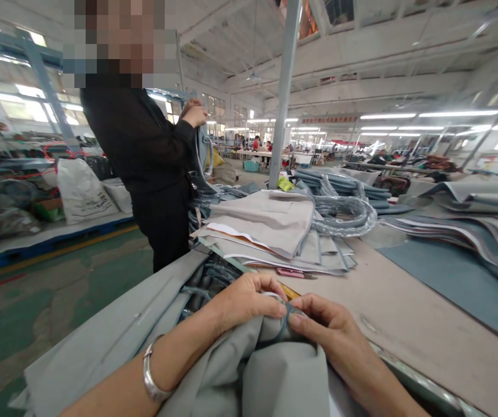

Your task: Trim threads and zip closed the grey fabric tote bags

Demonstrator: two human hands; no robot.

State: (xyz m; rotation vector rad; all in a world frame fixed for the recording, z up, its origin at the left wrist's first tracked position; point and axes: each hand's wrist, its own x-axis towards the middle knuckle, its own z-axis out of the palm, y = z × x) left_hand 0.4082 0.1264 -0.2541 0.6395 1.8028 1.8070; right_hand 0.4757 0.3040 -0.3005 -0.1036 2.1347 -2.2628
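Head view: at the far left a white sack (81, 191) sits on a low platform. Beside it a person in black (153, 156) stands at the table's far-left edge with hands raised. Near the camera, the left hand (242, 301), with a silver bangle (153, 376) on its wrist, has its fingers (270, 289) closed together on a fold of grey fabric (275, 376), which lies bunched at the near edge of the table (405, 336). Thin blue-grey piping (284, 324) loops out of the fabric between both hands. The right hand (331, 330) pinches it, thumb and forefinger clamped on the loop. Farther back lie a stack of beige pieces (270, 223), a plastic-wrapped coil (348, 211) and, at the right, blue-grey sheets (470, 284).
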